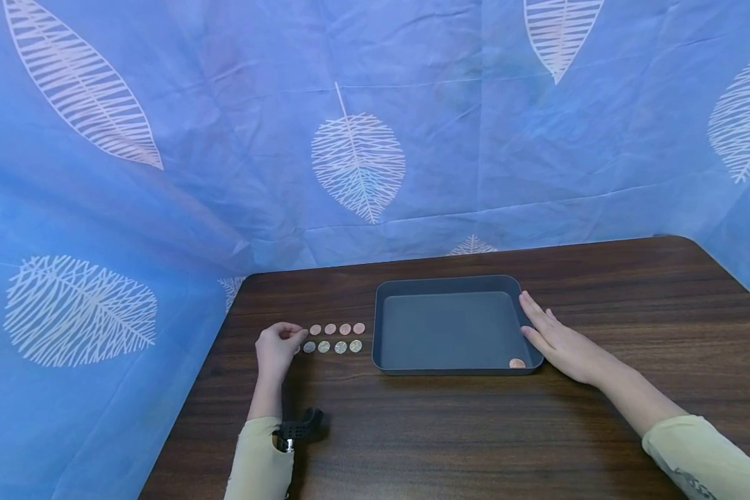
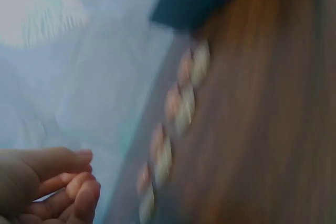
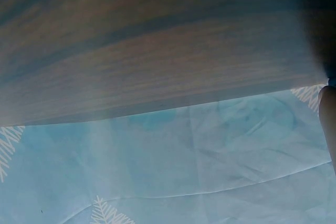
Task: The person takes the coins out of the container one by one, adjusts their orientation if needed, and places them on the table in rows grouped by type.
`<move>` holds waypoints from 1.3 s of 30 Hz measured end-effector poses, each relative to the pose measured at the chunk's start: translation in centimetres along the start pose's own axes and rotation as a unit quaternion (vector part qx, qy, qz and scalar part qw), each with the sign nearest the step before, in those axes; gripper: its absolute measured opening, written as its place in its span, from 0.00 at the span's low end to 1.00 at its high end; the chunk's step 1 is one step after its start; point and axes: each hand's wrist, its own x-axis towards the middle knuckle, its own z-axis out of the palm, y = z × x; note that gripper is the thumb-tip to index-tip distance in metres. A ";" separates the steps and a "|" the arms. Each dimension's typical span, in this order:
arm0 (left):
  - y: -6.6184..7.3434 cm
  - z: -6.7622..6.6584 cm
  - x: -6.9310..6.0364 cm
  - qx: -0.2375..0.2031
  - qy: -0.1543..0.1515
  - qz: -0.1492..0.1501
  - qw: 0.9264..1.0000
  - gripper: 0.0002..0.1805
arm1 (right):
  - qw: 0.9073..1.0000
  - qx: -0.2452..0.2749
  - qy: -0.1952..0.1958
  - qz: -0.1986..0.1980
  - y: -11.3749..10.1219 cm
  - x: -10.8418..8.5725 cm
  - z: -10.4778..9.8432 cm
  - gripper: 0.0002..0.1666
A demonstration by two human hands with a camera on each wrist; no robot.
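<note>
My left hand (image 1: 279,349) is at the left end of two short rows of coins, thumb and fingertips close together. Whether a coin is between them is hidden in the head view and unclear in the left wrist view. The back row has copper-coloured coins (image 1: 330,329); the front row has silvery ones (image 1: 340,346), the leftmost partly covered by the hand. My right hand (image 1: 562,344) lies with straight fingers against the right side of a dark grey tray (image 1: 456,371). One copper-coloured coin (image 1: 517,363) is in the tray's near right corner.
Everything stands on a dark wood-grain table (image 1: 450,437). Blue cloth (image 1: 244,139) with white leaf prints hangs behind the table and at its left side. A black strap (image 1: 303,423) is on the left wrist.
</note>
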 end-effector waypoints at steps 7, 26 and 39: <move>6.5 3.8 -1.5 -0.103 -0.083 0.111 0.985 0.06 | 1.000 0.003 -0.003 0.000 0.0 0.0 0.0 0.39; 17.3 16.3 -8.3 -0.134 -0.309 0.183 0.924 0.07 | 1.000 0.001 0.000 0.009 -0.2 0.0 -0.2 0.39; 18.7 20.5 -10.2 -0.065 -0.389 0.176 0.902 0.07 | 1.000 0.001 0.005 0.006 -0.4 -0.2 -0.4 0.39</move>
